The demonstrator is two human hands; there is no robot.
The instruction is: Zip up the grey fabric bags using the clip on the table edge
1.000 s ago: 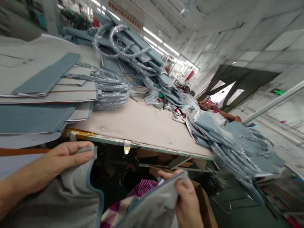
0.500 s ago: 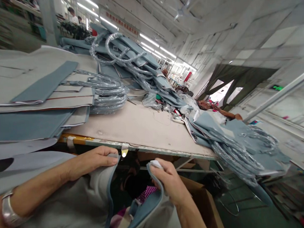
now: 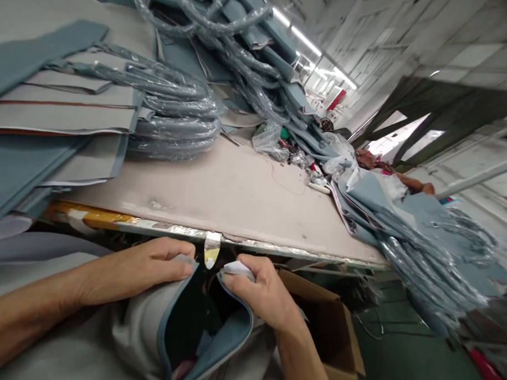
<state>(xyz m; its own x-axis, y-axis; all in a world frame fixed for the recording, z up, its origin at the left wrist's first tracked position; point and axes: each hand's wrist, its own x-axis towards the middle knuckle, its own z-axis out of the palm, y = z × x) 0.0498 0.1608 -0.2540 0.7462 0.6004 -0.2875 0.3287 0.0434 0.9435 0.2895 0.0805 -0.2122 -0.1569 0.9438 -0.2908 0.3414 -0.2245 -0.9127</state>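
Note:
Grey fabric with blue-grey edging hangs below the table edge, in the lower part of the view. My left hand pinches one edge of it between thumb and fingers. To the right, my right hand grips the other edge, where a small white piece shows at the fingertips. Between my hands the two edges curve apart, leaving a dark gap with the blue-grey inner side of the fabric showing.
On the table lie stacked fabric panels at the left and plastic-wrapped coils beside them. More wrapped pieces overhang the right end. An open cardboard box stands below. A pointed tab hangs at the edge.
My right hand has moved left, closer to my left hand, and the gap between the fabric edges at the top has narrowed. The view has shifted, and the table looks nearer.

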